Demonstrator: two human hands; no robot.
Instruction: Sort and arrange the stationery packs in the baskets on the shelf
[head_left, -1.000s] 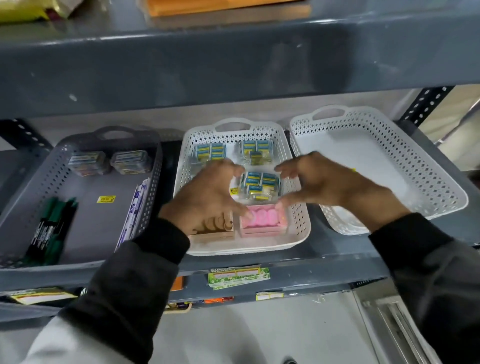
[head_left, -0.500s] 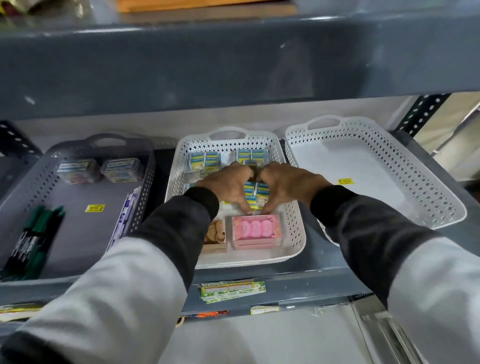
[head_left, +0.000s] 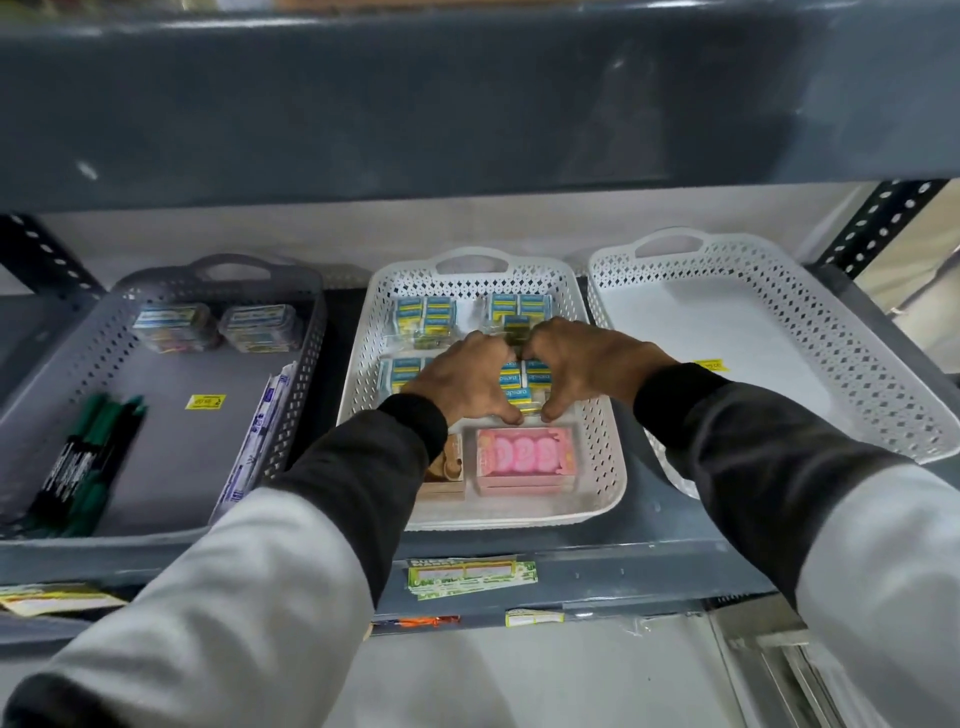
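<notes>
In the middle white basket (head_left: 605, 467), my left hand (head_left: 465, 382) and my right hand (head_left: 582, 364) close around a blue-and-yellow stationery pack (head_left: 524, 382) from both sides, thumbs nearly touching at its near edge. Two similar packs lie at the basket's back, one (head_left: 423, 317) on the left, the other (head_left: 519, 312) on the right, and another (head_left: 402, 371) shows left of my left hand. A pink eraser box (head_left: 524, 460) and a brown box (head_left: 447, 475), half hidden by my sleeve, sit at the front.
The grey basket (head_left: 306, 332) on the left holds two clear packs (head_left: 218, 327), green markers (head_left: 88, 457) and long white packs (head_left: 260, 431). The right white basket (head_left: 883, 374) holds only a yellow sticker (head_left: 711, 365). The upper shelf (head_left: 467, 93) hangs overhead. Labels (head_left: 470, 577) sit on the shelf's front edge.
Both hands reached deeper into the middle basket and drew together, from apart around the blue-and-yellow pack to pressed against its sides. My view has shifted slightly.
</notes>
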